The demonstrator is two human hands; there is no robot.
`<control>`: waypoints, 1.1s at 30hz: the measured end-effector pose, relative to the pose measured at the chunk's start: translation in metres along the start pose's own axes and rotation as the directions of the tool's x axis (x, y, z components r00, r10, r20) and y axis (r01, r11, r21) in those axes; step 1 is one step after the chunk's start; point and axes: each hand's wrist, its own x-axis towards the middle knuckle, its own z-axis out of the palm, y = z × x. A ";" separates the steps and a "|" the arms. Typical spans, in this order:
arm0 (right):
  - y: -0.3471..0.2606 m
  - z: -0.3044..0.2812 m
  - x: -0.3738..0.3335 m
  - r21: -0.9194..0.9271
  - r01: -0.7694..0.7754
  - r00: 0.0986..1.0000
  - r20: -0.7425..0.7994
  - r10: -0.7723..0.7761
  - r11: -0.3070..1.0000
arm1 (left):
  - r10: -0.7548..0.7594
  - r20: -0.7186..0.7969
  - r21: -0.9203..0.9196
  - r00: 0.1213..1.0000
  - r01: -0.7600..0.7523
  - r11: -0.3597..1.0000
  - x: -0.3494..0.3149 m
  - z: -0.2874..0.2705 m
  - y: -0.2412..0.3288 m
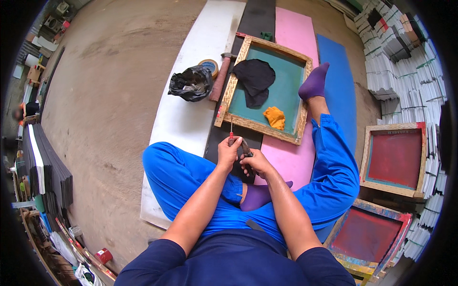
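Brown floor (105, 105) spreads over the left of the frame; long mats lie side by side in the middle, a white mat (167, 124), a black mat (257, 21), a pink mat (298, 31) and a blue mat (336, 66); I sit on them in blue trousers (329, 167), with purple socks (314, 83) on my feet.

Just below the middle of the frame, my left hand (229, 153) is closed around a thin red-handled tool (232, 138), its metal point facing up; right beside it, my right hand (256, 163) grips dark pliers (246, 150); the tips of the pliers are close to my left fingers, but I cannot tell if they touch.

Above my hands is a wooden frame (257, 127) with green mesh; the thin tool's point is by its bottom bar, and I cannot tell if it touches; on the mesh lie a black cloth (255, 78) and a small orange cloth (275, 117); left of it are a hammer (219, 81), a tape roll (213, 65) and a black plastic bag (191, 85).

Two frames with red mesh (396, 159) stand at the lower right; white stacks (412, 71) fill the upper right.
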 end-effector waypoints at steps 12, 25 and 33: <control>-0.008 0.006 0.001 0.107 -0.192 0.976 0.127 0.178 0.975 | 0.044 -0.230 0.073 0.972 -0.028 0.997 0.007 -0.015 -0.012; -0.009 -0.051 -0.013 -0.325 -0.097 0.957 -0.291 -0.002 0.941 | 0.193 -0.247 0.492 0.950 -0.049 0.869 0.008 -0.007 -0.015; -0.022 -0.074 -0.018 -0.368 -0.153 0.921 -0.391 -0.004 0.917 | 0.200 -0.172 0.500 0.965 -0.089 0.862 0.006 0.006 -0.016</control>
